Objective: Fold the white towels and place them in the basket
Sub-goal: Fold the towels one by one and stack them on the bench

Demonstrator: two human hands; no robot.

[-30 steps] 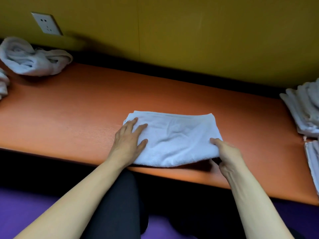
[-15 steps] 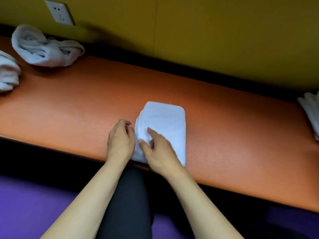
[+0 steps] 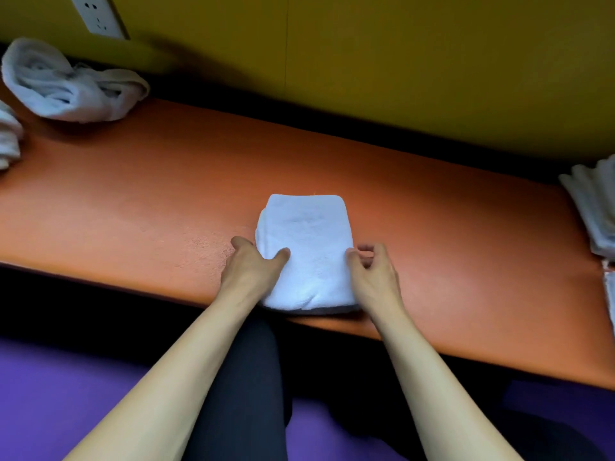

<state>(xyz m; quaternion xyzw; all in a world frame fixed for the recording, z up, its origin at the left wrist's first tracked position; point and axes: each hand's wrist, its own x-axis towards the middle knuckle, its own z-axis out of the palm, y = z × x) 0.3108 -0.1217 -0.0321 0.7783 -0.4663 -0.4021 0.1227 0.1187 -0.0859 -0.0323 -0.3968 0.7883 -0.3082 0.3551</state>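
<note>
A white towel (image 3: 306, 247), folded into a small thick rectangle, lies on the orange bench top (image 3: 133, 201) near its front edge. My left hand (image 3: 249, 271) grips the towel's left edge, thumb on top and fingers along the side. My right hand (image 3: 372, 274) is at the right edge; its thumb touches the towel and its curled fingers hover just beside it. No basket is in view.
A crumpled white towel (image 3: 70, 88) lies at the back left, and another (image 3: 8, 138) pokes in at the left edge. Folded white towels (image 3: 595, 207) are stacked at the right edge. A yellow wall with a socket (image 3: 98, 16) runs behind the bench.
The towel was folded in half from right to left into a narrow rectangle. My right hand then moved from the left side back to the towel's right edge. The left hand stayed at the left edge.
</note>
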